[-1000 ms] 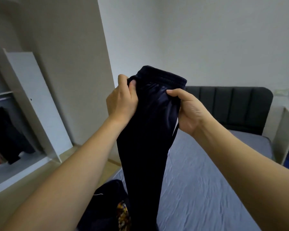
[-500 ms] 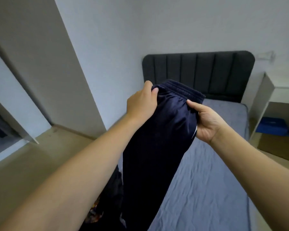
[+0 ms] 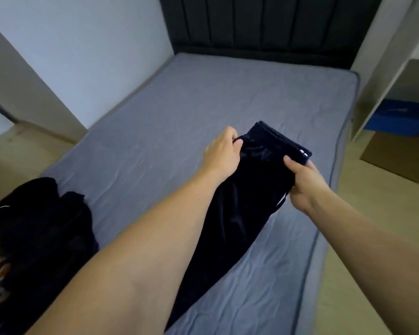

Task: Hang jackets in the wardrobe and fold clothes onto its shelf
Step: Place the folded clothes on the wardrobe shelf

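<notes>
Navy trousers (image 3: 240, 209) — both hands gripping

Both hands gripping navy trousers (image 3: 240, 213) waistband, over grey bed (image 3: 179, 105)

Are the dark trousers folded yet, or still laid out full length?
Full length: dark trousers stretch unfolded along the bed, left hand and right hand gripping the waistband.

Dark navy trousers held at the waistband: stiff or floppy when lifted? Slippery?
Likely floppy: the dark navy trousers drape limply from the left hand and right hand down onto the grey-blue bed sheet. Probably light, since pinches at the waistband carry them. The faint sheen suggests smooth fabric, possibly a little slippery.
</notes>
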Tool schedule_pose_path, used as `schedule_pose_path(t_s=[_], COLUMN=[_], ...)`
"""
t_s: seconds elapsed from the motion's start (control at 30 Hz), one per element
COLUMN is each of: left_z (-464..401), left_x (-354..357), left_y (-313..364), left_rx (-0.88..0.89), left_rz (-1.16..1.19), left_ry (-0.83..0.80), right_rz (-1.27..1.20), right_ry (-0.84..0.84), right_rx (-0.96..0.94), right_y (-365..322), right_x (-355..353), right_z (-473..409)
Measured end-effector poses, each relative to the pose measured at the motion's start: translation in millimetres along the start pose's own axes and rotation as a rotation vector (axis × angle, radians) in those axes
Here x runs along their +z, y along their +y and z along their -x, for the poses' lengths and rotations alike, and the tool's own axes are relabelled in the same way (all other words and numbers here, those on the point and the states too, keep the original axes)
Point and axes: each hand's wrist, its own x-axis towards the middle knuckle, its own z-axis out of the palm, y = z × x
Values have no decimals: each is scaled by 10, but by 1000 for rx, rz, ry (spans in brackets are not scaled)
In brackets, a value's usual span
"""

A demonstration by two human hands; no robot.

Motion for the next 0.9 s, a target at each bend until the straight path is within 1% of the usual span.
schedule_pose_path(t_s=[0.03,0.07,0.1,0.13,0.23,0.33,0.4,0.47,0.5,0.57,0.67,0.8,0.83,0.87,0.9], left_z=[-73,-88,-33,93,821,1680,2110,2385,2481,2593,2584,2373,2297,2215,2121], left_x=[222,428,613,783,1087,1083,1006,962,961,1027,1200,1447,1473,1459,1399], left_y=[-113,-286,-515,-788,-1795,-2797,-3362,-3804,-3976,-4207,-4270,-4108,-4084,-4085,-4118], left_rx=[-64,-133,-190,-229,-362,-568,-698,-790,-808,-755,-522,-180,-140,-149,-209], left_rz=[28,47,45,19,-129,-214,-212,-179,-169,-209,-283,-429,-435,-419,-395], left_ry=[-19,-57,-114,-188,-449,-679,-737,-730,-717,-664,-542,-466,-468,-472,-457], right_rz=[18,53,74,77,131,223,241,210,175,101,42,-153,-189,-214,-227], right_ry=[87,184,262,292,271,276,271,267,275,342,450,408,392,377,366], right_rx=[10,62,143,237,535,722,806,826,814,733,593,563,568,575,586], right_y=[86,229,441,701,1718,2761,3371,3855,4059,4400,4715,4830,4819,4809,4804], right_x=[-102,-218,-337,-445,-642,-643,-568,-404,-308,-164,-118,-263,-293,-314,-321], right_z=[-172,-306,-391,-427,-293,-12,82,127,132,124,68,16,17,12,3])
